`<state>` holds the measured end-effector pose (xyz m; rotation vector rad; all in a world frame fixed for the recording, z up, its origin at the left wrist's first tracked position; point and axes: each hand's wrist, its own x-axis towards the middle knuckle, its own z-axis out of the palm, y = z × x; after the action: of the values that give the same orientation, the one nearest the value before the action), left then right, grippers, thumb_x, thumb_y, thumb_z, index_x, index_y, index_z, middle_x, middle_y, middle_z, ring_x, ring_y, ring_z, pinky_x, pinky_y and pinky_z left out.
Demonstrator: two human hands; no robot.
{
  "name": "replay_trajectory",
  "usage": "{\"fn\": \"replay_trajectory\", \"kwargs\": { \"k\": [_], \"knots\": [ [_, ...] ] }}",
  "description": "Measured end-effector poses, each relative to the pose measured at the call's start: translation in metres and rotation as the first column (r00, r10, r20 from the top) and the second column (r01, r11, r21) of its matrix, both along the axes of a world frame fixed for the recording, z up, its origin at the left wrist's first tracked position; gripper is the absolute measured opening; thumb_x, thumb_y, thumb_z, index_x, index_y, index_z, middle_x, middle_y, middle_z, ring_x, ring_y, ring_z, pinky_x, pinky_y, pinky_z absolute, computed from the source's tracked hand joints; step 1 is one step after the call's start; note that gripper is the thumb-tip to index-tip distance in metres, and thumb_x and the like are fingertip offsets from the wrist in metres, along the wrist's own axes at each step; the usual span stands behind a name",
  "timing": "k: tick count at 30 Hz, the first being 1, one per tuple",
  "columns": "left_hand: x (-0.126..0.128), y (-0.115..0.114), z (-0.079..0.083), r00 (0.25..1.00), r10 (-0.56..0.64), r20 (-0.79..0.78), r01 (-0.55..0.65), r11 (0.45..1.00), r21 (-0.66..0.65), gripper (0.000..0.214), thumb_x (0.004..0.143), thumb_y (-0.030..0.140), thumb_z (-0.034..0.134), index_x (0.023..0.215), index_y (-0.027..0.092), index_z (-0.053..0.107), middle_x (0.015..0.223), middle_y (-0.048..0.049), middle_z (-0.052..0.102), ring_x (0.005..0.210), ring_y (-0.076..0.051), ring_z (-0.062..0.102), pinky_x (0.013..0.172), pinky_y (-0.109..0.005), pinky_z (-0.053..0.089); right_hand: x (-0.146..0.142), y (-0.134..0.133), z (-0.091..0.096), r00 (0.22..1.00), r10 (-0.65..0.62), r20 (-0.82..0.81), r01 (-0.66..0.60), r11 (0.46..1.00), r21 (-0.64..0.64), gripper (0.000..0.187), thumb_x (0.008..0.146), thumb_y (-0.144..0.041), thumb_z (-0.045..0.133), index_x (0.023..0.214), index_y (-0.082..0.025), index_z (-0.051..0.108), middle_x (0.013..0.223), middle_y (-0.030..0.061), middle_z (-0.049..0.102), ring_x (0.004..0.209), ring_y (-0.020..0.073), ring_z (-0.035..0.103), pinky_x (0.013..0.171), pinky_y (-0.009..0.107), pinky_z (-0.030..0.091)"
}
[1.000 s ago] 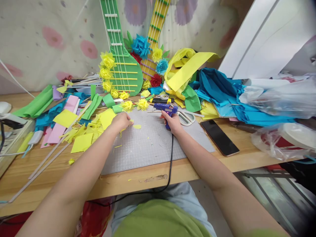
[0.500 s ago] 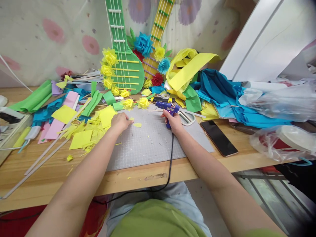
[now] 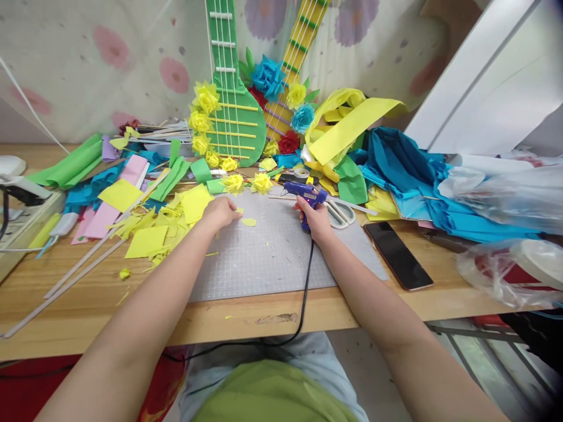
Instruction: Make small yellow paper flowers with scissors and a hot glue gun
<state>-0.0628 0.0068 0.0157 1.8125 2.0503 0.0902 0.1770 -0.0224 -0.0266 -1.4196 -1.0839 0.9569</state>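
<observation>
My right hand [image 3: 317, 221] is wrapped round the handle of a blue hot glue gun [image 3: 308, 193], whose nozzle points left over the grey cutting mat [image 3: 264, 266]. A black cord hangs from its grip and runs over the table edge. My left hand [image 3: 221, 214] is closed in a pinch at the mat's left side, with a small yellow paper piece [image 3: 240, 210] showing at the fingertips. Just right of those fingers a yellow paper petal [image 3: 249, 222] lies flat. Two yellow paper flowers [image 3: 261, 183] sit at the mat's back edge.
Scissors [image 3: 341, 212] lie beside the glue gun, and a phone [image 3: 398, 255] lies to the right. Yellow paper scraps [image 3: 147, 241] and long strips cover the left. Behind stand a green paper guitar [image 3: 240, 126] and a yellow one. Blue crepe paper [image 3: 396, 164] is heaped at back right.
The view has shifted slightly, so the things on the table appear a little further right. Both hands keep nearly the same pose, and the glue gun stays in my right hand.
</observation>
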Motion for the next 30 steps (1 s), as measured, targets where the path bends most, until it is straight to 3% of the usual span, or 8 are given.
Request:
{"fn": "replay_trajectory", "kwargs": {
  "k": [4,11,15,19,24,30],
  "knots": [
    [0.005,0.006,0.008,0.999,-0.027,-0.033,0.022,0.988,-0.155,0.017,0.068,0.033,0.066,0.078,0.02,0.064,0.085,-0.0031,0.068,0.075,-0.017,0.062,0.063,-0.025,0.042,0.007,0.005,0.001,0.998,-0.052,0.039,0.053,0.999,-0.007,0.042,0.064,-0.059,0.06,0.069,-0.017,0.062,0.064,0.0034,0.063,0.057,0.0127,0.057,0.054,0.025,0.045],
    [-0.003,0.01,-0.002,0.998,-0.057,-0.016,0.058,0.997,0.048,0.049,0.061,0.039,0.072,0.104,0.019,0.058,0.108,-0.0068,0.063,0.089,-0.018,0.06,0.069,-0.025,0.043,0.015,0.018,0.001,0.995,-0.015,0.097,0.017,1.0,-0.014,0.049,0.064,-0.061,0.058,0.082,-0.016,0.065,0.08,0.0067,0.068,0.076,0.0194,0.062,0.065,0.029,0.048],
    [-0.001,0.01,-0.002,0.99,-0.14,0.024,0.139,0.99,0.029,0.043,0.062,0.036,0.072,0.099,0.017,0.06,0.102,-0.0068,0.064,0.084,-0.017,0.06,0.065,-0.023,0.042,0.019,0.03,-0.007,0.983,-0.059,0.174,0.063,0.998,-0.017,0.056,0.064,-0.066,0.054,0.085,-0.016,0.067,0.082,0.0056,0.068,0.077,0.0198,0.061,0.069,0.03,0.047],
    [0.005,0.007,0.001,0.976,-0.219,0.017,0.219,0.975,-0.026,0.019,0.066,0.03,0.069,0.078,0.017,0.065,0.082,-0.0036,0.067,0.072,-0.015,0.059,0.06,-0.023,0.039,0.019,0.034,-0.012,0.979,-0.122,0.161,0.121,0.993,0.013,0.058,0.063,-0.066,0.055,0.088,-0.015,0.067,0.08,0.0057,0.067,0.077,0.0207,0.06,0.072,0.032,0.046],
    [0.009,0.002,0.001,0.983,-0.179,0.036,0.18,0.983,-0.022,0.011,0.067,0.027,0.067,0.067,0.017,0.062,0.071,-0.0016,0.064,0.065,-0.014,0.056,0.058,-0.025,0.037,0.018,0.032,-0.013,0.976,-0.15,0.155,0.149,0.989,0.018,0.058,0.063,-0.067,0.054,0.088,-0.016,0.066,0.074,0.005,0.066,0.075,0.0216,0.06,0.072,0.034,0.046],
    [0.0,0.0,-0.006,0.962,-0.118,0.248,0.079,0.984,0.162,0.016,0.067,0.021,0.065,0.081,0.017,0.057,0.076,-0.0009,0.062,0.067,-0.013,0.055,0.062,-0.025,0.04,0.02,0.032,-0.013,0.979,-0.126,0.162,0.122,0.992,0.036,0.056,0.063,-0.067,0.054,0.084,-0.016,0.066,0.081,0.0067,0.067,0.08,0.0216,0.061,0.076,0.034,0.045]
  ]
}}
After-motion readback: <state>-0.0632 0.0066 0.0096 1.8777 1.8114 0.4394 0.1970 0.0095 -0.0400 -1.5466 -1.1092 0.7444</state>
